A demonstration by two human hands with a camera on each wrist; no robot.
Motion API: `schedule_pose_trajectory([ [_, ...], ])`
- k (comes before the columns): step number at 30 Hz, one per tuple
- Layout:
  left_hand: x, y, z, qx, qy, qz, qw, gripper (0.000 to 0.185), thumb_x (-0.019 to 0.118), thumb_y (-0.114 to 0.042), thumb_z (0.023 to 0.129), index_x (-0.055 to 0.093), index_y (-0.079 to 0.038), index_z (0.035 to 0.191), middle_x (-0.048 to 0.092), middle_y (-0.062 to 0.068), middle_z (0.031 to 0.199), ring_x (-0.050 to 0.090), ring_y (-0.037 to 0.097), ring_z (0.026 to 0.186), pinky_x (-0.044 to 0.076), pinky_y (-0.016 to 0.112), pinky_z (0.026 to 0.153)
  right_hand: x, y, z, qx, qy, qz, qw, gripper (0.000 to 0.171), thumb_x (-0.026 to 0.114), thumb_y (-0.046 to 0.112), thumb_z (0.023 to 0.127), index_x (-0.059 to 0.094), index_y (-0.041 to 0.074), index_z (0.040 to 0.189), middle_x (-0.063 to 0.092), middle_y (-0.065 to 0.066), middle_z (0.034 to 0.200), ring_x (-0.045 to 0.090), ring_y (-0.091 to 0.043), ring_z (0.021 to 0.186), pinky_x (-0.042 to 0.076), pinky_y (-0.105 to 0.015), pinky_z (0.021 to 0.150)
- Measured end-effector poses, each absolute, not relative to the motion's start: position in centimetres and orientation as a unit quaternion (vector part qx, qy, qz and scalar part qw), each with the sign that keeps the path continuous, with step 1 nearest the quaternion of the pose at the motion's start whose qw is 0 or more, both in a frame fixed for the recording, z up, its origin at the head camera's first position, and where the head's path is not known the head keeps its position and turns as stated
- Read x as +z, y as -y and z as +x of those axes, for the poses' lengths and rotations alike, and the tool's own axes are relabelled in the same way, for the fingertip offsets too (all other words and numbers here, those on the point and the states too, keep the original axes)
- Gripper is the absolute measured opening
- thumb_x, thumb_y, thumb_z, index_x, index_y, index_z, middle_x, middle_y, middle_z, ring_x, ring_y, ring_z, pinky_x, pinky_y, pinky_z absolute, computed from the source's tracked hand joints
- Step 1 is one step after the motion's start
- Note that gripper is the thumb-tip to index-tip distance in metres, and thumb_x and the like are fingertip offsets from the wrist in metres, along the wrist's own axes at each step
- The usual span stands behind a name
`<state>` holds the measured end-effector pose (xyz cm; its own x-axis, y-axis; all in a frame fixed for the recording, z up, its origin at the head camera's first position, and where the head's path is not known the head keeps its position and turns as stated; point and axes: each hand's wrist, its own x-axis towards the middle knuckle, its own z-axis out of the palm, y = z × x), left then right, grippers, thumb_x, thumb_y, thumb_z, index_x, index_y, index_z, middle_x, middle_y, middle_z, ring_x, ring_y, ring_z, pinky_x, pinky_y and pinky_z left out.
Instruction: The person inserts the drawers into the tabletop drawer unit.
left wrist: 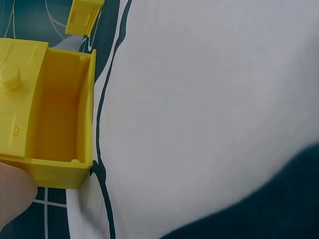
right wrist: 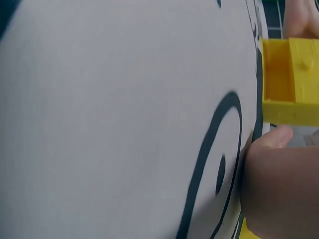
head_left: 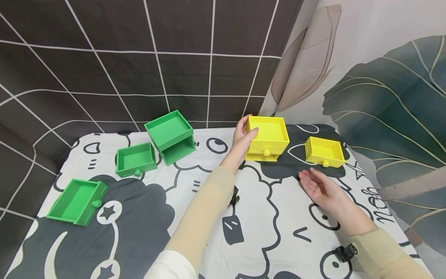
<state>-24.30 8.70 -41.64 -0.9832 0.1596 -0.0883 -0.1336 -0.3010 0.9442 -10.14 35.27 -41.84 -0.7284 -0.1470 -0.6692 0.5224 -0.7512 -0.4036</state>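
Note:
A yellow two-slot cabinet (head_left: 268, 136) stands at the back of the table, right of centre. My left hand (head_left: 246, 131) grips its left side, thumb over the top rim. One drawer with a round knob (head_left: 266, 152) sits in it; the left wrist view shows the other slot (left wrist: 60, 119) hollow and a fingertip (left wrist: 15, 191) at the cabinet's corner. A loose yellow drawer (head_left: 325, 151) lies to the right. My right hand (head_left: 313, 182) hovers in front of it, palm up, fingers relaxed, holding nothing. In the right wrist view the cabinet (right wrist: 291, 79) lies beyond my thumb (right wrist: 276, 179).
A green cabinet (head_left: 170, 135) stands at the back left, with one green drawer (head_left: 135, 159) beside it and another (head_left: 77, 201) near the left edge. The table wears a black-and-white cartoon cloth (head_left: 265, 224). Curtains hang close behind and to the right.

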Motion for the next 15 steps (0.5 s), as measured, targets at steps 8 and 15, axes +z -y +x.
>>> schedule_pose_trajectory([
  [8,-41.8,-8.8,-24.4,0.814,-0.575,0.013,0.085,0.063,0.063,-0.004,0.1,0.044,-0.019,0.159,0.044,0.006,0.164,0.042,0.022,0.156,0.036,0.035,0.131,-42.0,-37.3,-10.0,-0.883,-0.295,0.317,0.18,0.024,0.064,0.021,0.108,0.077,0.003,0.1,0.081,-0.01,0.103,0.08,-0.021,0.098,0.064,-0.029,0.1],
  [15,-41.8,-8.8,-24.5,0.809,-0.581,0.01,0.088,0.063,0.063,-0.005,0.101,0.044,-0.019,0.159,0.044,0.006,0.165,0.041,0.022,0.156,0.036,0.034,0.131,-42.0,-39.1,-10.0,-0.893,-0.261,0.316,0.186,0.031,0.06,0.023,0.109,0.077,-0.002,0.101,0.082,-0.015,0.104,0.081,-0.025,0.101,0.062,-0.029,0.104],
])
